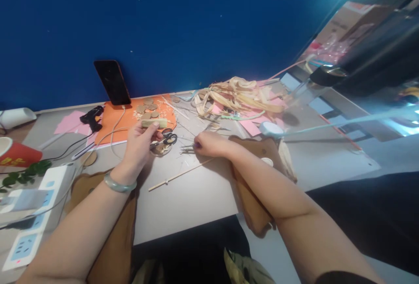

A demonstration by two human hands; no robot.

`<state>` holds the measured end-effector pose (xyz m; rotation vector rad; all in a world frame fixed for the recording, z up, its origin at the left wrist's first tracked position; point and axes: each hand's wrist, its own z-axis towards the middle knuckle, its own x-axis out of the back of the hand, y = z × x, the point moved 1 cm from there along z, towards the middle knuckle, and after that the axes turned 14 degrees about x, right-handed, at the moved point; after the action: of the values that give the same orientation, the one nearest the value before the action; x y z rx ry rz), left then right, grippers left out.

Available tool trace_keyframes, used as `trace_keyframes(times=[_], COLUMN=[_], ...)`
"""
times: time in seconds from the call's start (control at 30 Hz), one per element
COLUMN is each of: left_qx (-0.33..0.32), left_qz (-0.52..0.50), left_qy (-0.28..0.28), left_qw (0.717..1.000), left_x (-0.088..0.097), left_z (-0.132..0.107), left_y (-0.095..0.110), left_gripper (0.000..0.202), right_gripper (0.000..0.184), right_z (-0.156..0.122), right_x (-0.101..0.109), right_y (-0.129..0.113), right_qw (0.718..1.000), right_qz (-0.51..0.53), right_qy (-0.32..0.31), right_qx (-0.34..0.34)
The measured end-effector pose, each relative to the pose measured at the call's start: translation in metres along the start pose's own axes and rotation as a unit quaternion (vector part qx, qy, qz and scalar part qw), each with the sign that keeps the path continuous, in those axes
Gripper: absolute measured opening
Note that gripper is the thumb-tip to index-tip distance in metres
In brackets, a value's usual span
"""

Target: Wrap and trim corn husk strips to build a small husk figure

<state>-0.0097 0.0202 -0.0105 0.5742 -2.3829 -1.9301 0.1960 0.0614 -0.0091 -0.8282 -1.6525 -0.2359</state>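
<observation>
My left hand (140,142) is closed, with a short pale-green flat strip (161,123) held between thumb and fingers. Just beside it lie black-handled scissors (169,137) on a small round dish-like piece. My right hand (209,144) rests low over the table, its fingers pinched together beside several thin dark sticks (187,149). What those fingertips hold, if anything, is hidden. A slim wooden rod (176,177) lies on the table below the right hand.
A dark phone (112,83) leans on the blue partition (183,26). Round wooden discs (148,108) sit on orange paper (126,120). Dried husk strips (240,94) are heaped behind my right hand. A power strip (39,214) and a red cup (19,153) stand left. Brown pads (248,188) lie under both forearms.
</observation>
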Motion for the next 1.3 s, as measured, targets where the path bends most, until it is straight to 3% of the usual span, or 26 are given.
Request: trace_keyframes(times=[0.27, 0.5, 0.73, 0.97, 1.13, 1.3], left_qx=[-0.011, -0.008, -0.007, -0.006, -0.012, -0.005], left_qz=[-0.007, -0.007, -0.008, -0.015, -0.013, -0.013], left_qy=[-0.005, -0.006, -0.004, -0.007, -0.006, -0.015], left_qw=[1.0, 1.0, 1.0, 1.0, 1.0, 1.0], left_x=[0.002, 0.002, 0.001, 0.003, 0.003, 0.004], left_z=[0.004, 0.002, 0.002, 0.004, 0.004, 0.004], left_y=[-0.003, -0.002, -0.002, -0.004, -0.004, -0.005], left_gripper=[0.024, 0.025, 0.025, 0.026, 0.026, 0.025], right_gripper=[0.014, 0.014, 0.013, 0.017, 0.018, 0.023], right_z=[-0.001, -0.001, -0.002, -0.002, 0.0, -0.005], right_x=[0.003, 0.005, 0.005, 0.006, 0.006, 0.014], right_y=[0.008, 0.009, 0.01, 0.014, 0.019, 0.028], right_qw=[0.984, 0.969, 0.974, 0.972, 0.972, 0.954], right_qz=[0.145, 0.228, 0.201, 0.22, 0.219, 0.256], right_qy=[0.02, 0.034, 0.05, 0.021, 0.077, 0.156], right_qx=[0.099, 0.089, 0.09, 0.078, 0.043, -0.009])
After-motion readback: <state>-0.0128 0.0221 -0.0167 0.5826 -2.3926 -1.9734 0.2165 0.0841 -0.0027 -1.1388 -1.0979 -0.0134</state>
